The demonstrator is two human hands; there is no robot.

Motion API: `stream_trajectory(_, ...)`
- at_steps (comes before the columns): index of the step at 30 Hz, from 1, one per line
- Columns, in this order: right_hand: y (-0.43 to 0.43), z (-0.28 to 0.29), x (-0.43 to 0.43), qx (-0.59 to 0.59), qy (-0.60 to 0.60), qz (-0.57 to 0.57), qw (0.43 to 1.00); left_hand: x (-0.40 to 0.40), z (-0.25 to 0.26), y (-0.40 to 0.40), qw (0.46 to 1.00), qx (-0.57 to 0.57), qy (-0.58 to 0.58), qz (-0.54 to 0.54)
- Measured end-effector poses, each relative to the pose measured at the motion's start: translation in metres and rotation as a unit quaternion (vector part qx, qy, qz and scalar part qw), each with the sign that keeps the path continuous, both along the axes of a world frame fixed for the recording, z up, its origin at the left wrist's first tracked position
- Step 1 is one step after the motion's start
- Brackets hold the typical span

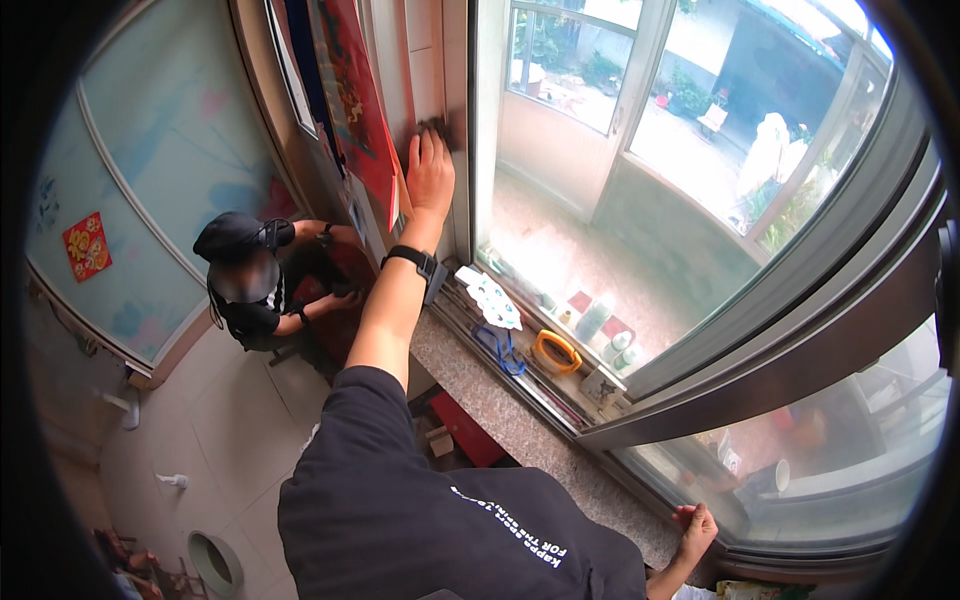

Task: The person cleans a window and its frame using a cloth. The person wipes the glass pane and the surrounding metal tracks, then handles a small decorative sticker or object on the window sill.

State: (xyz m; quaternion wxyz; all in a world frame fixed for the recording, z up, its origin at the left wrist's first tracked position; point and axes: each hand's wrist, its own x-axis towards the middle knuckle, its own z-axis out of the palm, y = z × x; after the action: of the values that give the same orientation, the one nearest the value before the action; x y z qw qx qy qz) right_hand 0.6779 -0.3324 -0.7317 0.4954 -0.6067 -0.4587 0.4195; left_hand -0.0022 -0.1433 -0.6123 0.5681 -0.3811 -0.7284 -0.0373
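Note:
My left hand (431,171) is raised against the wall panel beside the window frame, its fingers pressed over a dark cloth or pad (433,129) that partly shows past the fingertips. A red hanging decoration (356,97) is just left of that hand. Low on the right, my right hand (697,525) rests near the lower edge of the glass window pane (810,480), its fingers bent; no object shows in it. The window sill track (517,375) between my hands holds a blue-dotted white item (491,298), a blue strap (501,349) and an orange-handled thing (556,352).
Several bottles (594,319) stand behind the sill. A person (255,292) in a black cap sits at the left, near my raised arm. A stone ledge (480,397) runs under the window. On the tiled floor are a round basin (215,564) and a small white object (174,481).

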Motion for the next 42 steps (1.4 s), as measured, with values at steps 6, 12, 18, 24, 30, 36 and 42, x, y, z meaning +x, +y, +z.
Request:
stream_trajectory(6, 0.000, -0.006, 0.005, 0.003, 0.007, 0.011, 1.000, -0.003, -0.048, 0.000, 0.996, -0.089, -0.029, 0.005)
stream_trajectory(12, -0.009, -0.013, 0.010, -0.009, 0.012, 0.004, 1.000, 0.014, -0.002, 0.003, 0.999, -0.013, -0.027, -0.024)
stream_trajectory(18, -0.003, -0.016, 0.018, -0.016, 0.022, 0.006, 1.000, 0.016, 0.078, 0.015, 0.994, 0.101, -0.017, -0.023)
stream_trajectory(24, -0.006, -0.016, 0.023, -0.016, 0.032, 0.006, 0.999, 0.014, 0.060, 0.024, 0.996, 0.086, 0.012, 0.006)
stream_trajectory(30, -0.017, -0.024, 0.033, -0.011, 0.057, -0.023, 0.998, 0.009, -0.012, 0.013, 0.999, -0.004, -0.046, 0.017)
stream_trajectory(36, -0.022, -0.041, 0.054, -0.005, 0.061, -0.033, 0.998, 0.051, -0.034, 0.021, 0.963, 0.157, -0.211, -0.066)
stream_trajectory(42, 0.000, -0.047, 0.047, -0.010, 0.066, 0.001, 0.998, 0.115, 0.087, 0.013, 0.881, 0.333, -0.217, -0.258)
